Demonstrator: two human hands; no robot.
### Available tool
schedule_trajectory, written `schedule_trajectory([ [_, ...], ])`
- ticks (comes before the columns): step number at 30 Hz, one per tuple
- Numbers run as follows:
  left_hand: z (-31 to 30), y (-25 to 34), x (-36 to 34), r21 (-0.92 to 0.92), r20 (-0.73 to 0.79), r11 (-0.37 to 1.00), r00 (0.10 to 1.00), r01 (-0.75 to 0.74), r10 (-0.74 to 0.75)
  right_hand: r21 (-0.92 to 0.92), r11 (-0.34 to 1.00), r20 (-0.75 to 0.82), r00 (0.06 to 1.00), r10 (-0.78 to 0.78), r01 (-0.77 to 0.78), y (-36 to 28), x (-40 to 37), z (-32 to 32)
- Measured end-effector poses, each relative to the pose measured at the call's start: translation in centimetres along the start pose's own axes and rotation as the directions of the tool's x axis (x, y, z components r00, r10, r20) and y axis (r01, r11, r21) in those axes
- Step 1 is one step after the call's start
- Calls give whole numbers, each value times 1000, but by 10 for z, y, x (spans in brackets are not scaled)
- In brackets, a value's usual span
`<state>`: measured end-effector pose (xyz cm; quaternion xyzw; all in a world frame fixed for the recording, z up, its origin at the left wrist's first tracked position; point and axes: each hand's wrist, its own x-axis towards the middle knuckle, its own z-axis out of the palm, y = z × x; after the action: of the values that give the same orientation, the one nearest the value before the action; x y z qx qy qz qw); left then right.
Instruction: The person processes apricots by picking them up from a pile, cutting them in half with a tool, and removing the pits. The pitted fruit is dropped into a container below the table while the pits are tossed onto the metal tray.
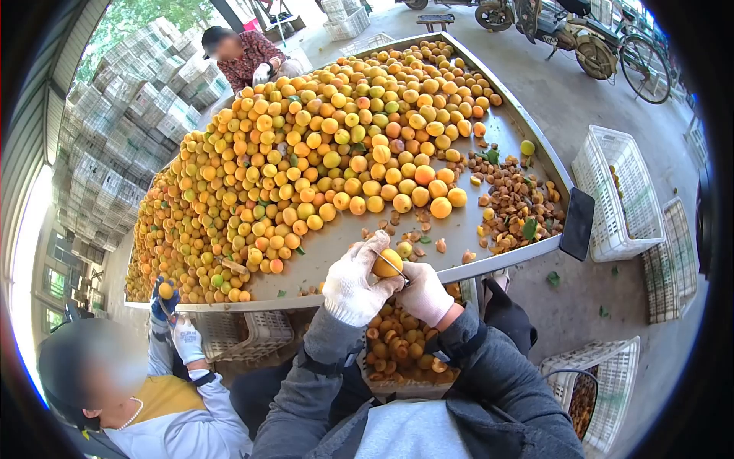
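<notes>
And there we were at the near edge of the table (447,252), our left hand (353,284) in its white glove, fingers closed round a single fruit (388,263)! Our right hand (428,294), gloved too, clenched a thin metal tool (404,278) against that fruit's right side, just above a crate (413,392) of cut fruit at lower centre.

Now the surface: grey and metal, raised at its rim, bare across the middle. A great orange-yellow heap (306,164) spread from centre to left, and a brown pile of pits (520,200) sat at the right corner, a phone (577,223) right beside it.

What a room! Stacked crates (130,130) climbed the upper left, a motorbike (573,38) and a bicycle (646,70) stood upper right on the grey floor (527,302), and a white crate (618,191) sat mid-right. One co-worker (164,398) held a fruit at lower left; another (248,60) was at the table's far side, upper left.
</notes>
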<state>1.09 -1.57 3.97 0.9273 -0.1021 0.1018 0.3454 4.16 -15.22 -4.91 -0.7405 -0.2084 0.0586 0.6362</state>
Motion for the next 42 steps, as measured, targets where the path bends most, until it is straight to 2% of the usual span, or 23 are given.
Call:
schedule_trajectory([
  [1, 2, -2, 1, -1, 1, 1000, 1000, -2, 2, 23, 1000, 23, 1000, 8, -8, 2, 1, -1],
  [3, 11, -14, 0, -363, -34, 931, 998, 43, -59, 45, 999, 46, 999, 15, -17, 2, 2, -1],
  [4, 20, -20, -3, -364, -35, 930, 998, 41, -58, 126, 992, -3, 1000, -26, 27, 0, 2, 0],
  [6, 34, -20, -8, -685, -163, 728, 967, 32, -196, 201, 977, -54, 996, -64, 74, -2, 4, 3],
  [8, 37, -21, -12, -680, -144, 732, 969, 52, -202, 18, 994, -148, 984, -103, 107, -3, 2, 6],
  [11, 31, -14, -5, -540, -152, 835, 963, 107, -221, 10, 999, -111, 993, -36, 38, -5, 3, 4],
  [13, 19, -1, 2, -57, -207, 997, 978, -54, 41, 34, 999, -83, 996, 18, -16, 2, 4, 2],
  [15, 19, -4, 7, -150, -163, 989, 987, -15, -10, 218, 967, 113, 988, 109, -132, 14, 6, 3],
  [18, 27, 0, 7, -350, -117, 936, 989, 48, -95, 435, 884, 99, 985, 139, -168, 9, 4, 2],
  [20, 31, 1, 7, -460, -120, 886, 984, 63, -132, 338, 937, 37, 996, 85, -93, 8, 3, 5],
  [22, 31, -3, 9, -623, 6, 762, 975, 177, -221, 233, 972, -18, 1000, 25, -20, 0, 2, -5],
  [23, 29, -7, 8, -623, 6, 762, 975, 177, -222, 282, 898, 266, 927, 264, -337, -33, 5, -29],
  [24, 25, -14, 7, -787, 103, 577, 969, 218, -226, 235, 745, 533, 724, 438, -624, -51, 6, -44],
  [25, 22, -18, 7, -897, 197, 358, 959, 260, -204, 251, 778, 547, 747, 377, -576, -53, 6, -47],
  [26, 21, -19, 9, -896, 195, 361, 959, 259, -204, 252, 780, 548, 749, 373, -573, -44, 5, -44],
  [28, 21, -21, 16, -977, 123, 126, 932, 174, -341, 227, 959, 165, 977, 135, -171, -17, 2, -35],
  [30, 27, -32, 13, -970, 108, 166, 929, 176, -355, 331, 929, -26, 982, 185, -166, -31, 6, -48],
  [32, 34, -34, 9, -942, 228, 144, 894, 303, -387, -44, 977, -201, 956, -214, 209, -37, 10, -49],
  [36, 38, -28, 0, -905, 382, 68, 871, 421, -308, -199, 924, -94, 932, -349, 326, -36, 15, -52],
  [37, 32, -35, -3, -882, 448, 16, 847, 472, -286, 190, 981, -102, 995, -16, 35, -38, 14, -57],
  [38, 25, -33, -6, -879, 452, 15, 845, 476, -285, 538, 803, 15, 955, 297, -258, -47, 14, -62],
  [41, 12, -32, -19, -764, 538, 389, 841, 515, -58, 549, 757, 50, 917, 395, -356, -62, 12, -77],
  [42, 21, -38, -18, -762, 540, 390, 839, 518, -58, 501, 766, 86, 904, 420, -403, -64, 11, -77],
])
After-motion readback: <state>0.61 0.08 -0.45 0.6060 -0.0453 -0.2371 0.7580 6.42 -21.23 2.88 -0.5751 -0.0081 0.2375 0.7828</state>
